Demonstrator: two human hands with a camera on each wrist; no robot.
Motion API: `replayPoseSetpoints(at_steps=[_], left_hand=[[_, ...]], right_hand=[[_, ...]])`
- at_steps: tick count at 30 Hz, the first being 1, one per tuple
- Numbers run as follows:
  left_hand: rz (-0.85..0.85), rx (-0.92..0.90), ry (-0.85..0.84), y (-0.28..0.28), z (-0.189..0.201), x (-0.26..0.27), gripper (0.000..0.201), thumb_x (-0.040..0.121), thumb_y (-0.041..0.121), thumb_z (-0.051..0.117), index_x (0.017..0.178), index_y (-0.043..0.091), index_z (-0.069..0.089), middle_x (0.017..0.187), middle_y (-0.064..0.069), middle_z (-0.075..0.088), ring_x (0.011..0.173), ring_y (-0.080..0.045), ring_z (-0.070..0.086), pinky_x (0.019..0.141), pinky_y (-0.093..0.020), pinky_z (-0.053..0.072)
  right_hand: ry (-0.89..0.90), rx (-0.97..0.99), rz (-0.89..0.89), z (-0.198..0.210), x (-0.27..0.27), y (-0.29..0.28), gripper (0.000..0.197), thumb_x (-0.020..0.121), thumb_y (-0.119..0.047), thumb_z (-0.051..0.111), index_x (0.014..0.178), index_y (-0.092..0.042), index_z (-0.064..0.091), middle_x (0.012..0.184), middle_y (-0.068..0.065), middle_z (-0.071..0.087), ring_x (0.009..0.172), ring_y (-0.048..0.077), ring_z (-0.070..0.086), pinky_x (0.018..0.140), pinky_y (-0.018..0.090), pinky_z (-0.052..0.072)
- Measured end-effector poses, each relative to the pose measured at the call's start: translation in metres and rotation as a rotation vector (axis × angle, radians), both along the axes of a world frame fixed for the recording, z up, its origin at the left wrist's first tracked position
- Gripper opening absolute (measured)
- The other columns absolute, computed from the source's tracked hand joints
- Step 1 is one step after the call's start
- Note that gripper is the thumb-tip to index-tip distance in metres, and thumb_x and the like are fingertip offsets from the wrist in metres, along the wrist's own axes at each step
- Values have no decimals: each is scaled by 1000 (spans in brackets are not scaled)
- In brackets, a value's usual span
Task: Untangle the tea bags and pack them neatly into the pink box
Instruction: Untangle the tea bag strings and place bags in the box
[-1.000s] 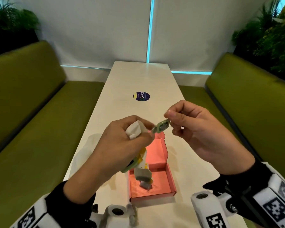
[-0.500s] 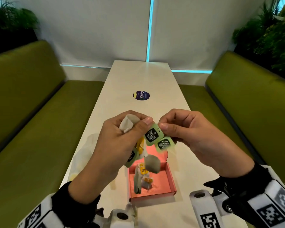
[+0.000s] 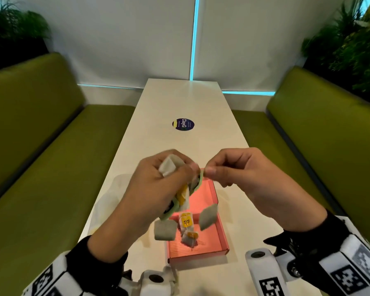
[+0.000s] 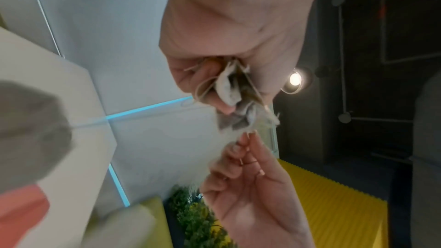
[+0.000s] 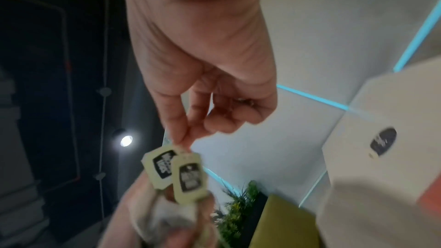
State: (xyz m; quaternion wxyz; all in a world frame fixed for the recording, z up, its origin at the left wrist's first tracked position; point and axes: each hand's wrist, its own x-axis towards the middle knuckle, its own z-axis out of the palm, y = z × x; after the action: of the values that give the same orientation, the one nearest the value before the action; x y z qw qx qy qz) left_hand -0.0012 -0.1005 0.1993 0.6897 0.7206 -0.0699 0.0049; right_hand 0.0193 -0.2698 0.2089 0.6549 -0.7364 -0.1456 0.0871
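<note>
Clearly, a tangled clump of tea bags is clenched in the left hand, the fingers curled round pouches, strings and tags, with one white pouch corner poking out above the knuckles. Two green tags are pinched between thumb and forefinger of the right hand, just beside the left hand's fingertips; in the right wrist view both tags are seen overlapping, so it cannot be told whether one string or two are being drawn. Below the left hand several pouches dangle: a grey pouch, another grey pouch and a yellow tag hang over the open pink box, which sits on the white table. A further small pouch appears to lie in or just above the box; which is not settled by the blur.

The main risk is judged to be a knot being tightened rather than loosened if both tags are pulled together against the clenched clump. A thin paper pouch could be torn, or a tag ripped off its string, by a sharp pull. Dangling pouches could also be swung out past the box wall and dropped onto the table, or the light box could be snagged and dragged
</note>
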Motion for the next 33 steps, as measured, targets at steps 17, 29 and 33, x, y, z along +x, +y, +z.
replayPoseSetpoints(at_steps=[17,29,33], left_hand=[[-124,270,-4,7,-8,1,21,79,11,70,60,18,67,58,-1,60,54,-5,50,50,-13,39],[-112,193,58,4,-8,-2,29,61,49,67,74,25,73,76,13,71,65,0,58,56,-12,44],[-38,145,50,0,-9,-1,27,54,47,71,73,29,73,75,10,72,68,-1,62,61,-18,46]], right_hand=[[22,-79,-36,-12,3,-2,14,77,-12,68,64,-18,65,54,-10,57,50,3,44,51,12,36],[101,152,-45,-9,1,0,9,68,-18,72,62,-20,67,59,-2,56,54,11,47,54,22,38],[127,219,-10,-4,-4,2,8,69,-19,68,61,-18,65,58,2,59,49,12,51,47,17,39]])
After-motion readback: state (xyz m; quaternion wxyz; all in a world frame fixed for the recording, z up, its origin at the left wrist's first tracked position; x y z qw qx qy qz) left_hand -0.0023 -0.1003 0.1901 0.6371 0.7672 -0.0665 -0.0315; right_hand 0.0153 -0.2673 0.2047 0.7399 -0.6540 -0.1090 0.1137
